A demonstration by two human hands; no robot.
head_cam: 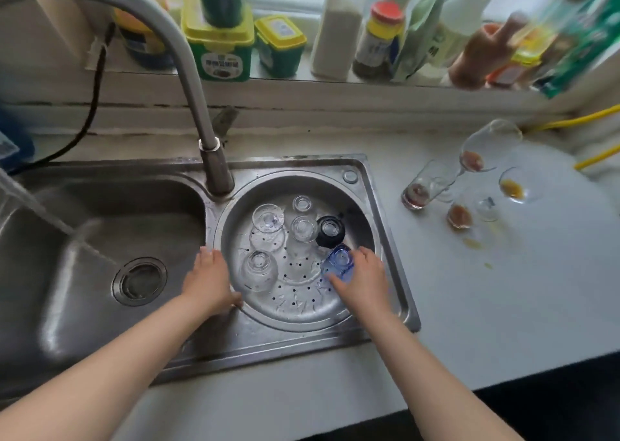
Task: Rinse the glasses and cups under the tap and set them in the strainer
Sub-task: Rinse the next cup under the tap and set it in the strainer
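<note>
Kitchen counter (469, 289), pale and wet, with a double stainless sink (84, 239) set in it under a windowsill crowded with bottles and jars. Left basin has the drain (139, 281) and a stream of water (50, 219) running in from the left edge; grey gooseneck tap (174, 58) arches up and off to the left. Right basin holds the round perforated metal strainer (295, 309). Upside down in it: four clear glasses, incl. a stemmed one (268, 219) at far left and a rounder one (258, 269) near left, plus a black cup (330, 230) at far right. Right hand (364, 279) grips a blue cup (339, 264), inverted, at the strainer's right side just near of the black cup, fingers curled round it. Left hand (209, 279) rests on the strainer's left rim, fingers loosely spread, thumb over the near edge, holding nothing. On the counter, right of the sink: a cluster of unwashed glasses (466, 189) with brown and orange dregs, several tipped over, small orange spills (473, 244) beside them. Yellow hose (580, 121) runs along the far right wall.
</note>
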